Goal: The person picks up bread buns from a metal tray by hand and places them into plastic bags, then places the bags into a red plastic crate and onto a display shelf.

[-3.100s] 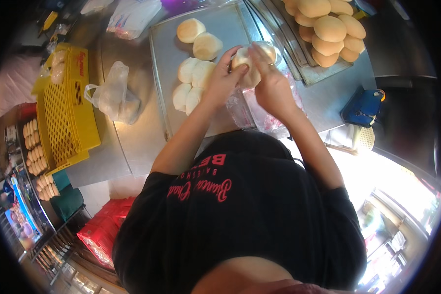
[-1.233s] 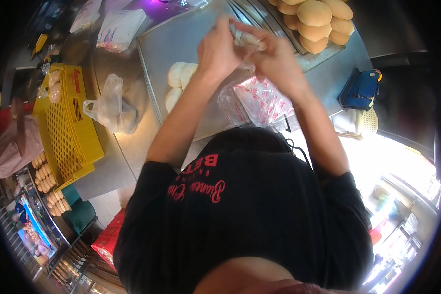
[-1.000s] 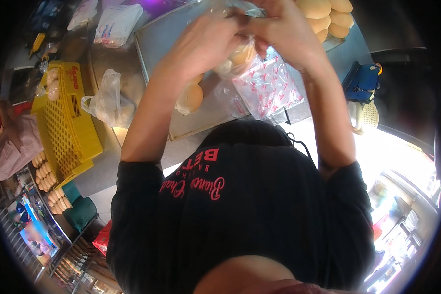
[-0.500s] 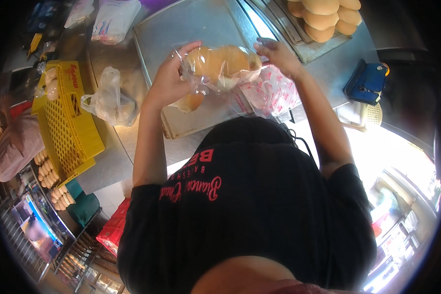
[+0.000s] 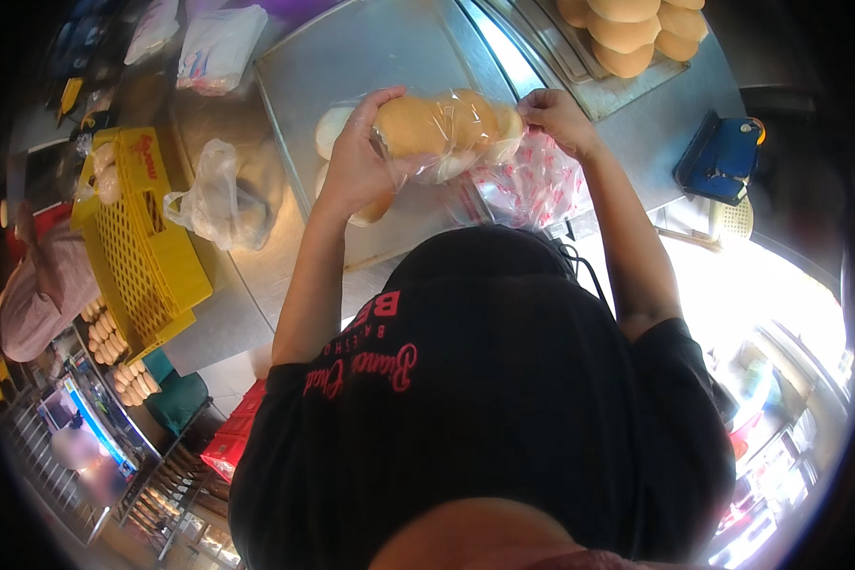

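Observation:
A clear plastic bag of bread buns [image 5: 437, 125] is held up over a metal baking tray [image 5: 351, 59]. My left hand [image 5: 359, 160] wraps round its left end, with the thumb and fingers closed on it. At the opposite end my right hand [image 5: 557, 120] pinches the plastic, fingertips pressed together. A pale bun [image 5: 332, 129] lies on the tray behind my left hand, and another bun [image 5: 371, 210] shows partly beneath it. Below the bagged buns rests a bundle of white plastic bags with red print [image 5: 540, 186].
Stacked buns [image 5: 627, 40] sit on trays at the far right, with a blue case [image 5: 722, 160] by the table's right edge. A knotted white plastic bag [image 5: 220, 201] and a yellow crate [image 5: 182, 277] stand left. Another person's sleeve [image 5: 49, 285] shows beyond the crate.
My right hand's fingers have closed on the bag's right end. The bagged buns have shifted slightly right with my left hand, and more of the loose buns on the tray shows.

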`<action>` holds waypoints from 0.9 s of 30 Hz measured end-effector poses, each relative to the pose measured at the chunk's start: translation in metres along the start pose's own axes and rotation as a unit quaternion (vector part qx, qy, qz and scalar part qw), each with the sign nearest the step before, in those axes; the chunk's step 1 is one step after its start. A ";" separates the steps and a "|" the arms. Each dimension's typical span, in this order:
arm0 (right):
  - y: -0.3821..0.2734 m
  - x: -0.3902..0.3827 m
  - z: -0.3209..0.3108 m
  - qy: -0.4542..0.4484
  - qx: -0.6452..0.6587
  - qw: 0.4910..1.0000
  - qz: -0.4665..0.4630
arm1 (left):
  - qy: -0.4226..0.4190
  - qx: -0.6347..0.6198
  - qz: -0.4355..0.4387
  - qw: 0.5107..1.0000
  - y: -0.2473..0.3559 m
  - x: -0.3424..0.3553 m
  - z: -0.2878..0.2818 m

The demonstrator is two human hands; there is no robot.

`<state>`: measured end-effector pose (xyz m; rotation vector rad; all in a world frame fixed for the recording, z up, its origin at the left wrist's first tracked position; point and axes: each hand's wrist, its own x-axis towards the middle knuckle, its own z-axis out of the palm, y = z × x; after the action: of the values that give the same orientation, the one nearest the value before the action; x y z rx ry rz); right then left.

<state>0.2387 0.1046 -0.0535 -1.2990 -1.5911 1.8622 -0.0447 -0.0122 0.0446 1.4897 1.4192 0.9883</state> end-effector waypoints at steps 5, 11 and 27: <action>-0.013 -0.028 0.012 0.067 -0.010 0.997 0.031 | 0.009 0.103 0.005 0.995 0.001 0.003 -0.001; 0.017 -0.014 0.007 0.092 -0.162 0.982 -0.004 | 0.034 0.275 0.027 0.960 0.017 0.005 0.011; -0.013 -0.076 0.006 0.494 -0.100 0.861 -0.061 | 0.018 -0.297 -0.138 0.945 -0.023 0.028 0.078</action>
<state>0.2685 0.0473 -0.0117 -1.7625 -1.2207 0.6818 0.0223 0.0125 -0.0041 0.8117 1.1681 1.1355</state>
